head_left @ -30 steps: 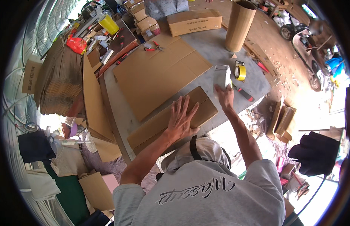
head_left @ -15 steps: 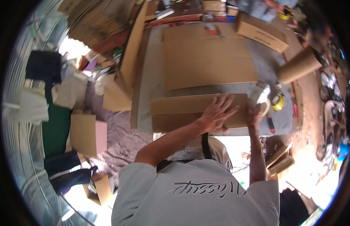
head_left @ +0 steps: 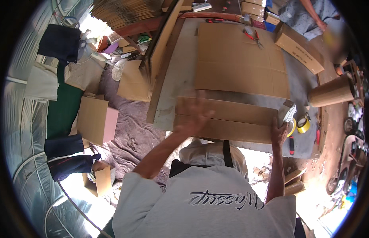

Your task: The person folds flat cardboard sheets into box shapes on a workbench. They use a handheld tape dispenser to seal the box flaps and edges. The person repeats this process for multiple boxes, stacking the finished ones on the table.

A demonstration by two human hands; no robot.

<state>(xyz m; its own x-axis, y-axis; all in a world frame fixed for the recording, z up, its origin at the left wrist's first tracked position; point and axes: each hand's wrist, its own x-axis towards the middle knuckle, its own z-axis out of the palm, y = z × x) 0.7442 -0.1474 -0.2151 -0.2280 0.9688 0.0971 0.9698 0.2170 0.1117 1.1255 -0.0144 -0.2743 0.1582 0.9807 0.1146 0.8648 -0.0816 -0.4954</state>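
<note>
A long, closed cardboard box [head_left: 232,115] lies across the near edge of the table, a seam running along its top. Over its left end is my left hand [head_left: 192,117], blurred, its fingers spread and holding nothing. My right hand [head_left: 279,133] is at the box's right end, fingers curled round a tape dispenser [head_left: 288,113] with a yellowish roll; its grip is partly hidden. Just right of it is a yellow tape roll [head_left: 303,123]. A red-and-black handle [head_left: 291,145] lies close below the dispenser.
Beyond the box lies a flat cardboard sheet [head_left: 240,63] with red-handled pliers [head_left: 254,36]. A narrow carton [head_left: 298,47] and a brown cardboard roll [head_left: 331,91] are at the right. An upright cardboard panel [head_left: 164,43] borders the left. Another person's arm [head_left: 313,14] shows at far right.
My left hand has swept left along the box top, from right of its middle to its left end. My right hand stays at the right end. The whole view has shifted.
</note>
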